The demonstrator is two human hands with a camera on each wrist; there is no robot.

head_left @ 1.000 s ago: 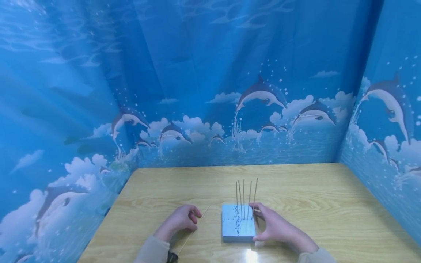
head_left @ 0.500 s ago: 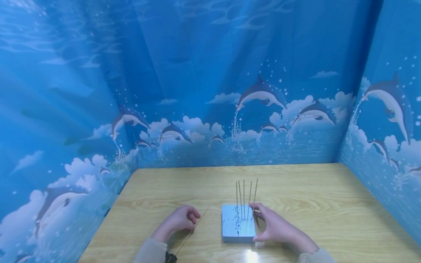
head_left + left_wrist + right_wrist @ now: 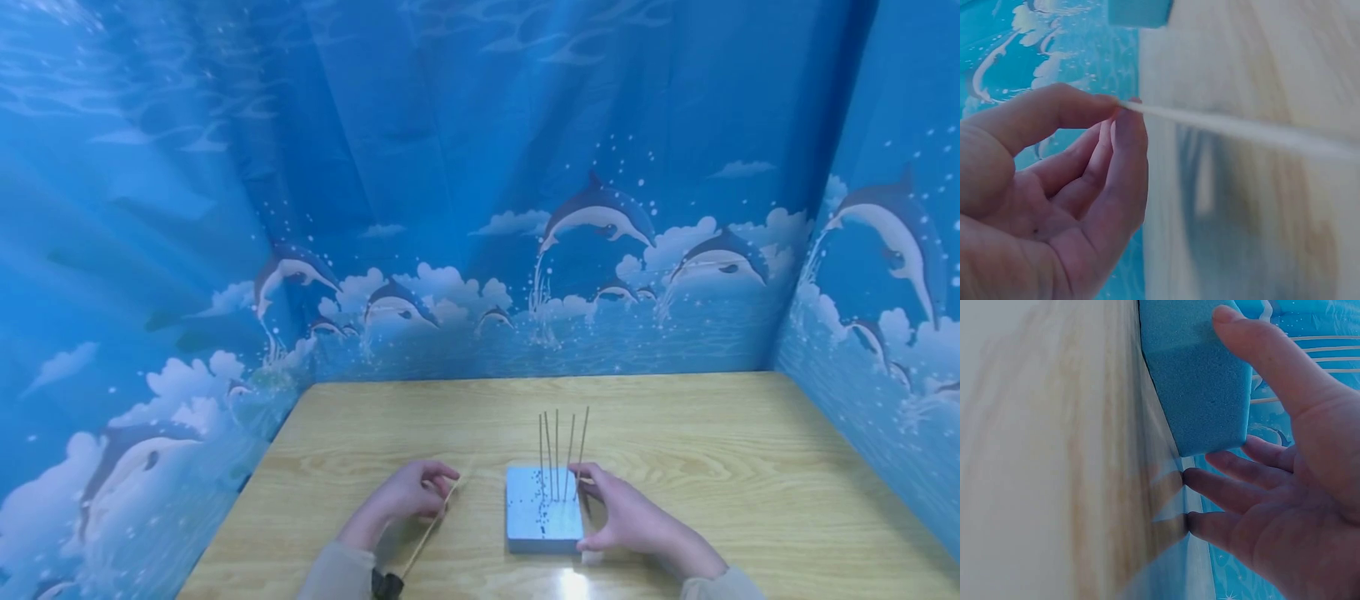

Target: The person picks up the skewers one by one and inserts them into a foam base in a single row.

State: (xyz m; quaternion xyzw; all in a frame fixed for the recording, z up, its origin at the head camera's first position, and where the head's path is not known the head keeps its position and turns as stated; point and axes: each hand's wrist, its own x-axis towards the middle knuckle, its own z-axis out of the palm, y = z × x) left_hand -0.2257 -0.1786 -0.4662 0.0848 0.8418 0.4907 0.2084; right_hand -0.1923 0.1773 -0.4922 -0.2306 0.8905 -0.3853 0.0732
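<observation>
My left hand (image 3: 411,490) pinches a thin wooden stick (image 3: 423,546) between thumb and fingertips, left of a blue foam block (image 3: 525,537). In the left wrist view the stick (image 3: 1241,128) runs blurred from the fingertips toward the right edge. Several thin sticks (image 3: 557,450) stand in the block, some slightly tilted, amid many small dark holes in its top. My right hand (image 3: 630,515) holds the block by its right side. In the right wrist view the thumb presses one face of the block (image 3: 1200,387), and some fingertips touch another side; the lower fingertips touch the table.
The block rests on a wood-grain table (image 3: 690,442). Blue cloth (image 3: 450,167) printed with dolphins hangs behind the table and on both sides. A dark band or device (image 3: 387,586) is on the left wrist.
My left hand has shifted slightly left and away from me, and less of the stick shows beyond its fingertips. The right hand and the block have stayed put.
</observation>
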